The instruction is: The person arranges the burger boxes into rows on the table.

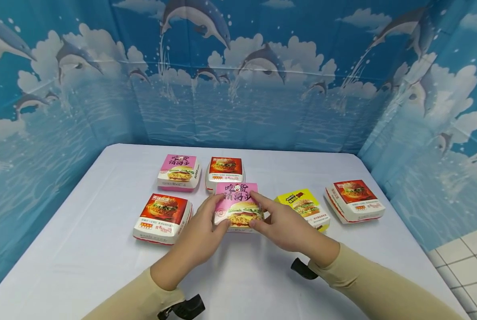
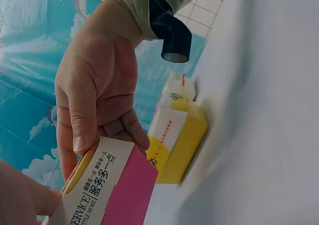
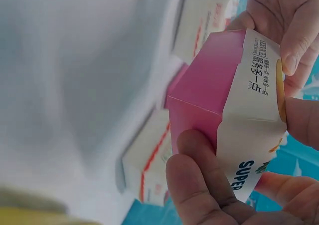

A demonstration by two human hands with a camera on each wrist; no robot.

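Note:
Both hands hold a pink-and-white burger box point(image 1: 237, 204) with a burger picture on its lid, in the middle of the head view. My left hand point(image 1: 200, 233) grips its left side, thumb at the near corner. On the other side my right hand point(image 1: 284, 224) grips it, and in the right wrist view its fingers point(image 3: 197, 185) curl against the pink lower side. The box is up off the table, its pink underside point(image 3: 209, 78) showing. Just right of it, partly behind my right hand, lies a yellow burger box point(image 1: 304, 206).
On the white table point(image 1: 82, 249) stand a red-lidded burger box point(image 1: 164, 218) at left, a second pink box point(image 1: 179, 171) behind it, another red-lidded box point(image 1: 225, 169) behind the held one, and a red-lidded box point(image 1: 354, 200) at far right. A dolphin-print curtain point(image 1: 238, 111) surrounds the table's back and sides.

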